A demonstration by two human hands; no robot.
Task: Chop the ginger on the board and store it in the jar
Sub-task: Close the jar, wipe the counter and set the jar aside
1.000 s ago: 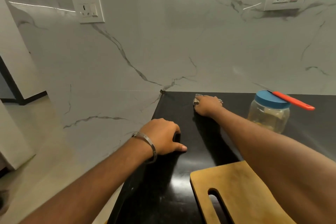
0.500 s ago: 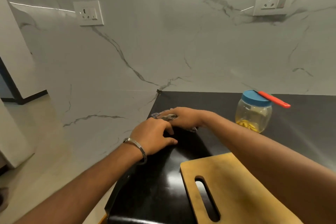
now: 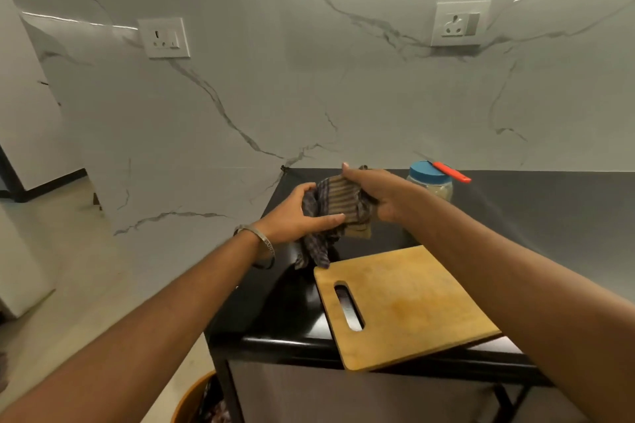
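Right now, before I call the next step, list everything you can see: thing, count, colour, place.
cutting board: one, tan wood with a handle slot, near edge of the counter, overhanging it
jar: one, clear with blue lid, back of the counter by the wall
knife: one, orange-red handle, lying across the jar lid
cloth: one, striped and checked grey-brown, held above the counter
counter: one, glossy black
wall sockets: two, white, on the marble wall
basket: one, brown, floor, partly seen
bangle: one, silver, left wrist
left hand: grips the cloth
right hand: grips the cloth
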